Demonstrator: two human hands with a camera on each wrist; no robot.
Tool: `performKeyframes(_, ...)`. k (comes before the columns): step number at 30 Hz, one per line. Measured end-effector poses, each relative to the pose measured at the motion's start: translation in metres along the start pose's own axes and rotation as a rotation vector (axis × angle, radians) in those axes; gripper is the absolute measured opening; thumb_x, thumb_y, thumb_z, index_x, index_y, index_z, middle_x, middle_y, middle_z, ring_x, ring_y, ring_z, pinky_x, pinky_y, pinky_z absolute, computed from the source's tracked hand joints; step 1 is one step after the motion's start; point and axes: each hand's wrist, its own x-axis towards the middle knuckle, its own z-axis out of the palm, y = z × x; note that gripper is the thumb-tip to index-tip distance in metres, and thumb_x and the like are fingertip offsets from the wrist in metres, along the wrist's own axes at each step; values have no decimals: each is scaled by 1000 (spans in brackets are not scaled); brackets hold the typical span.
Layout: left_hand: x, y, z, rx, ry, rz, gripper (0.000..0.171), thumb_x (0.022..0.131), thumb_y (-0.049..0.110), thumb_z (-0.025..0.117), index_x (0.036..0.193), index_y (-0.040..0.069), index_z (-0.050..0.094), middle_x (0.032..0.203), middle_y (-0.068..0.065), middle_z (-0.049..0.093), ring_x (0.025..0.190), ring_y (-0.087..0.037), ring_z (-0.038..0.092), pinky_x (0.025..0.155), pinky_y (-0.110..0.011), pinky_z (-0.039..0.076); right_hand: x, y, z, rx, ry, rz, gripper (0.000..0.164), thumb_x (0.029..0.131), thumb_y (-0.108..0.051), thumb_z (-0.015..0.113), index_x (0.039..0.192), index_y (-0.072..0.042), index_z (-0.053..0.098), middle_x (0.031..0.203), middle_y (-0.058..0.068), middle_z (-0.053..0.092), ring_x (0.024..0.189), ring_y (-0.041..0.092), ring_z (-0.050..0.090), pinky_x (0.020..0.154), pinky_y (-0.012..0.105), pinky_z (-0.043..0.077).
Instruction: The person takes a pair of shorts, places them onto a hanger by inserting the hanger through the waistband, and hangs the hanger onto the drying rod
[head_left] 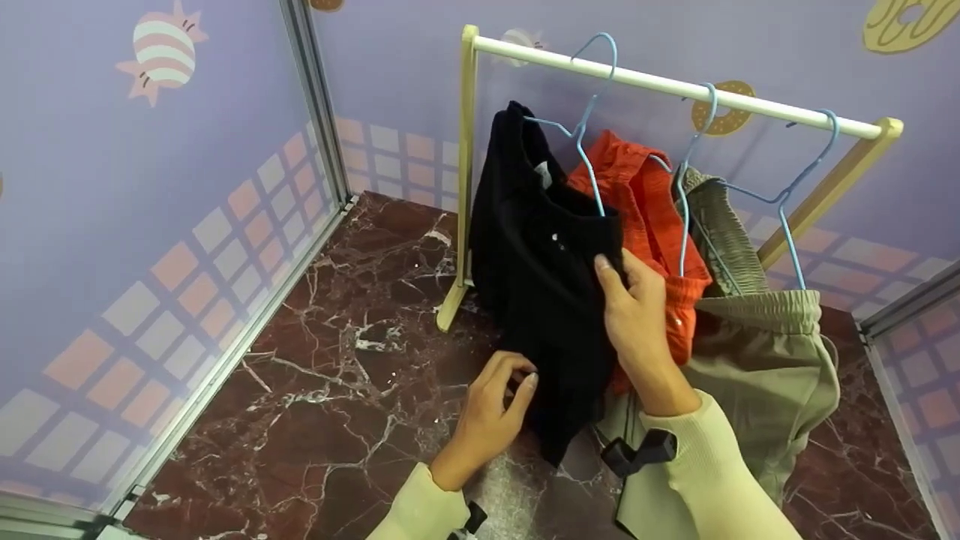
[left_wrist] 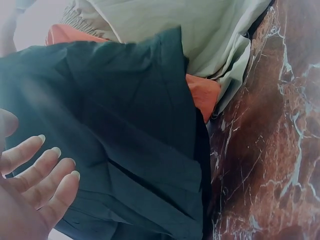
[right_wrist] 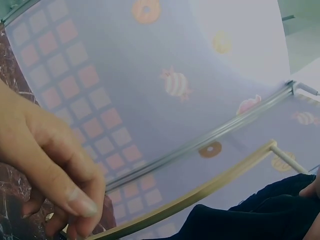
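Black shorts [head_left: 555, 292] hang by the waistband from a light blue wire hanger [head_left: 587, 150] at the left of the rack. My right hand [head_left: 637, 322] pinches their right side just below the waistband, thumb on the front; only a bit of its thumb [right_wrist: 311, 189] enters the right wrist view. Lower down, my left hand [head_left: 495, 405] is beside the left edge of the black cloth. Its fingers are loosely bent, and in the left wrist view they [left_wrist: 50, 170] hold nothing in front of the fabric.
Orange shorts [head_left: 630, 187] and khaki bottoms [head_left: 765, 360] hang on blue hangers to the right. The rack has a white rail [head_left: 540, 54] and wooden posts [head_left: 466, 165]. Patterned purple walls [head_left: 225, 150] enclose the dark red marbled surface [head_left: 337, 375].
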Motion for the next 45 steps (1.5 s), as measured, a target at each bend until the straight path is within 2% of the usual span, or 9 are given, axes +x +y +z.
performKeyframes(8,1,1,-2,-3,-6,-8,17,94,24,49,101,12,58,98,9,53,84,0,53,64,-14,46,4,1,9,-8,-8,11,19,92,-9,52,101,2,65,98,13,64,85,10,57,76,21,46)
performKeyframes(12,0,0,-2,1,-15,-14,17,94,25,49,101,12,59,98,9,54,84,0,53,64,-18,48,8,0,13,-26,19,-6,18,92,-9,52,97,3,65,94,13,64,82,10,56,75,20,45)
performKeyframes(16,-1,0,-2,9,-10,-10,17,94,25,49,101,12,59,98,9,54,85,-1,53,65,-17,46,13,1,15,-35,21,-7,18,92,-10,52,96,2,65,94,14,64,81,11,55,74,20,44)
performKeyframes(30,1,4,-3,23,8,-15,15,94,26,49,100,16,58,100,10,54,89,-3,53,66,-15,47,4,15,14,-84,-87,84,21,94,-12,49,107,-2,62,102,10,63,88,13,55,78,22,45)
performKeyframes(35,5,5,-7,54,24,19,15,94,25,50,99,15,59,101,8,55,95,-5,52,78,-21,46,-7,9,10,-134,-176,94,28,95,-12,46,120,-3,56,116,12,60,100,16,56,85,21,44)
performKeyframes(39,11,6,-11,99,26,28,18,94,28,49,101,15,60,103,8,55,100,-4,51,87,-23,43,-20,-6,5,-187,-244,117,33,94,-12,48,126,-3,52,121,14,58,104,21,58,86,27,46)
performKeyframes(41,14,8,-14,118,23,34,19,94,29,49,103,16,60,105,7,56,102,-5,51,89,-24,42,-26,-8,2,-211,-272,136,37,94,-14,49,130,-6,48,125,12,56,106,22,58,86,32,48)
performKeyframes(45,20,11,-20,177,17,46,24,93,32,49,108,15,59,111,4,56,107,-8,50,92,-28,41,-36,7,-10,-284,-306,128,46,91,-27,55,135,-17,44,129,5,54,109,18,58,85,36,49)
